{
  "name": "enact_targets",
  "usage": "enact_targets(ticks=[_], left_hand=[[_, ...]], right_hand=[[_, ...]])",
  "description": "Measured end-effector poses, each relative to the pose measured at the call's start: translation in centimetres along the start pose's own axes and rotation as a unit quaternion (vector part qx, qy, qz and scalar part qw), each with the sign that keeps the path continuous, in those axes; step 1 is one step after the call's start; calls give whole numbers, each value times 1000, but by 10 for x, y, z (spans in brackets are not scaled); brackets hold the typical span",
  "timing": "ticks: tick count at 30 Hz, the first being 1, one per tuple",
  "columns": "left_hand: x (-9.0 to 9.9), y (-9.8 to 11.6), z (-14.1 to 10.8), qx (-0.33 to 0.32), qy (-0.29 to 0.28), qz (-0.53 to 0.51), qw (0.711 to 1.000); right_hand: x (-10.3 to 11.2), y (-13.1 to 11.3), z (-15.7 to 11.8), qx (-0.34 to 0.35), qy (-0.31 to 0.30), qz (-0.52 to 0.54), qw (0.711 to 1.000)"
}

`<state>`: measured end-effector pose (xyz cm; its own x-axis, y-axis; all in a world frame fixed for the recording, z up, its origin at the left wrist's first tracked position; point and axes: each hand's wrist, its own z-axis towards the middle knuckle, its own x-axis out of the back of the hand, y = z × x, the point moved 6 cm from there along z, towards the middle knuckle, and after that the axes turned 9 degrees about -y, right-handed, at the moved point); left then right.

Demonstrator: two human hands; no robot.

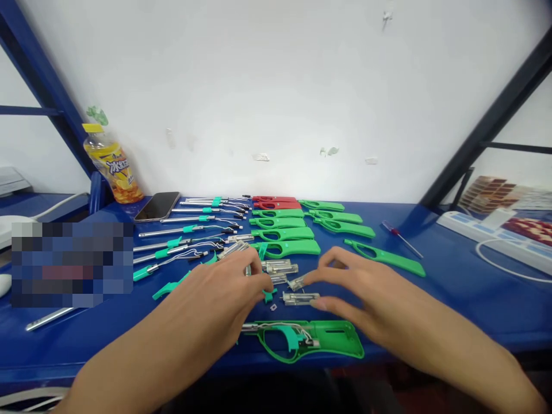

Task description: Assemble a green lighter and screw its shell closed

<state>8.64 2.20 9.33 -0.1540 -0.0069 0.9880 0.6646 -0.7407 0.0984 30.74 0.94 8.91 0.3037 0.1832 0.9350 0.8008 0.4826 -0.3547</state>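
Observation:
My right hand (356, 284) has its fingers apart over several clear plastic lighter tanks. Its index fingertip touches one clear tank (296, 283), and the thumb rests at the end of another tank (301, 299). My left hand (237, 284) is closed beside the tanks; a bit of metal shows between its fingers, but what they hold is mostly hidden. A small teal trigger piece (269, 296) lies by the left fingertips. Nearest me, an open green lighter shell (336, 339) contains a teal trigger (287, 333), white wires and the end of a metal tube.
Metal lighter tubes (166, 233) with wires lie in a row at left. Green shells (284, 234) and red shells (276, 205) are lined up behind the tanks. A screwdriver (394, 231) and power strip (487, 236) are at right; a phone (158, 206) and drink bottle (114, 167) stand back left.

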Motion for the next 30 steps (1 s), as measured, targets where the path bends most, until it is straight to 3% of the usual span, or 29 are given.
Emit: enact_targets(ticks=[2, 7, 12, 17, 25, 30], left_hand=[[-3, -2, 4, 0, -20, -14, 1000], [-17, -6, 10, -33, -51, -42, 997], [-22, -6, 12, -26, -80, -48, 995], [-26, -4, 19, -31, -102, -49, 993], [-28, 0, 25, -25, -112, -44, 992], [-25, 6, 26, -22, -101, -44, 994]], right_hand=[[0, 0, 12, -1, -51, -17, 999], [-6, -15, 33, -37, -91, -29, 995], [-11, -29, 39, -75, -104, -78, 989], [-15, -28, 43, -63, -109, -77, 989], [-6, -25, 36, -31, -79, -87, 993], [7, -11, 31, -3, -2, -60, 998]])
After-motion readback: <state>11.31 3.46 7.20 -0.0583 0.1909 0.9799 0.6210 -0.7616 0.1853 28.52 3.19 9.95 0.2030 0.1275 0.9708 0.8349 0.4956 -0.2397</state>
